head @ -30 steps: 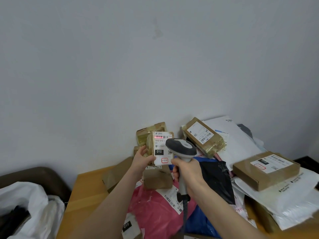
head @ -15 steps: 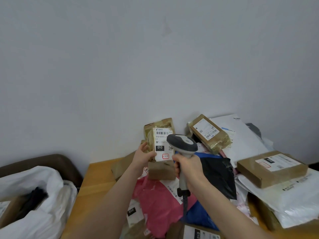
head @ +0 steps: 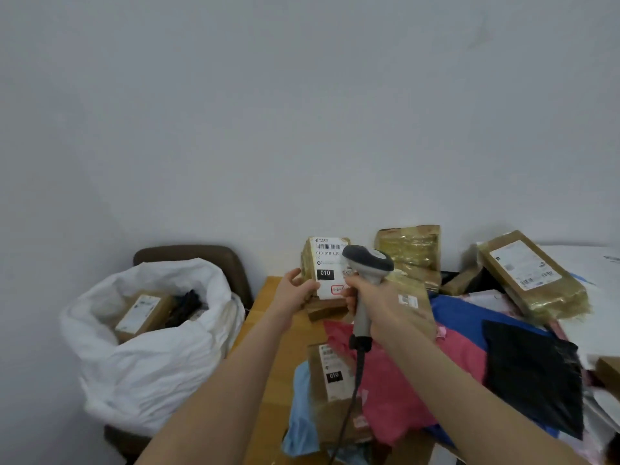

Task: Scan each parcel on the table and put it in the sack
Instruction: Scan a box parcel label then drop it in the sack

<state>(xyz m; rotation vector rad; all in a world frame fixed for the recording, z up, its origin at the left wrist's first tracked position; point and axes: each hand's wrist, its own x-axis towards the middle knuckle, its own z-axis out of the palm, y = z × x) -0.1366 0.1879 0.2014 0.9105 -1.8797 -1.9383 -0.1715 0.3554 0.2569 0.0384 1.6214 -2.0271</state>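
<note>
while the left hand [head: 295, 292] holds it upright above the far left part of the table [head: 297, 344], the small brown parcel [head: 327, 263] shows its white label to the camera: barcode on top, black "010" block below. the scanner [head: 367, 263] head sits just in front of the label's right edge and covers part of it. no red line shows on the label, so whether it has been read cannot be told.

under and right of the parcel is a loose heap: pink mailer [head: 385, 380], black mailer [head: 530, 370], gold-wrapped parcel [head: 533, 273], another small labelled box [head: 330, 370]. the white sack [head: 151, 380] stands open on a dark chair [head: 201, 255] left of the table, well apart from the parcel, with a brown box [head: 142, 313] already in it.

risks, as judged:
- head so close and off to one side, so the beam may miss the barcode strip.
- the grip is only on the lower left edge, so a quick swing to the sack could let the parcel tip out.
- the black cable [head: 352, 397] trails across the heap and could drag a mailer off the table.

pose: both forearms reach forward. left thumb lies on the near edge and the fingers wrap behind, unseen. the right hand [head: 379, 303] is closed fully round the grey handle, scanner head tilted left toward the label; trigger finger not visible.
</note>
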